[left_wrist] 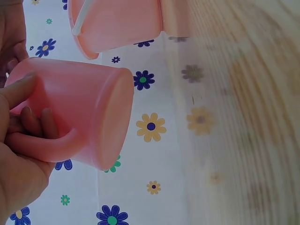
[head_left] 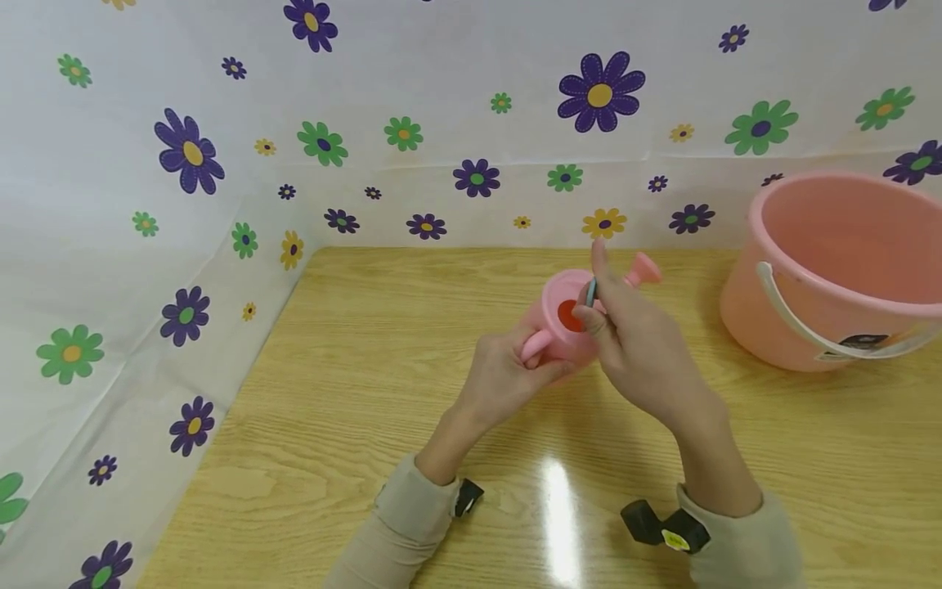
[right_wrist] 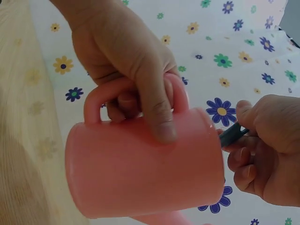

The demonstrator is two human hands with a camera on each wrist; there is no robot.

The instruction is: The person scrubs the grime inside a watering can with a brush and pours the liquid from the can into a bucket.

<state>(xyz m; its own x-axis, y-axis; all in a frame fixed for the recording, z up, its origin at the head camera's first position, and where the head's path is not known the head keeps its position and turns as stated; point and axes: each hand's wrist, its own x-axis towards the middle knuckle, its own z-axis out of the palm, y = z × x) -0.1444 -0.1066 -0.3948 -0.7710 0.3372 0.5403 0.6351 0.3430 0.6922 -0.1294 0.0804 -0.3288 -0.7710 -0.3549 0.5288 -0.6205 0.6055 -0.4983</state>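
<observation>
My left hand (head_left: 496, 380) grips a pink watering can (right_wrist: 145, 168) by its handle, thumb laid along the body. In the left wrist view the can (left_wrist: 77, 101) lies tipped, its base toward the right. Its sprinkler head (head_left: 644, 268) points to the far right in the head view. Orange-red shows inside the round mouth (head_left: 568, 315). Right at that mouth, my right hand (head_left: 651, 356) pinches a small dark blue-grey piece (right_wrist: 233, 135) between thumb and fingers, index finger stretched out in the head view. The piece's inner end is hidden by the can; I cannot tell what it is.
A large pink bucket (head_left: 743, 303) with a white handle (head_left: 791, 319) stands on the wooden table (head_left: 309, 393) at the right. Behind and to the left hangs a white flower-patterned sheet (head_left: 441, 82). Both sleeves carry black wrist devices.
</observation>
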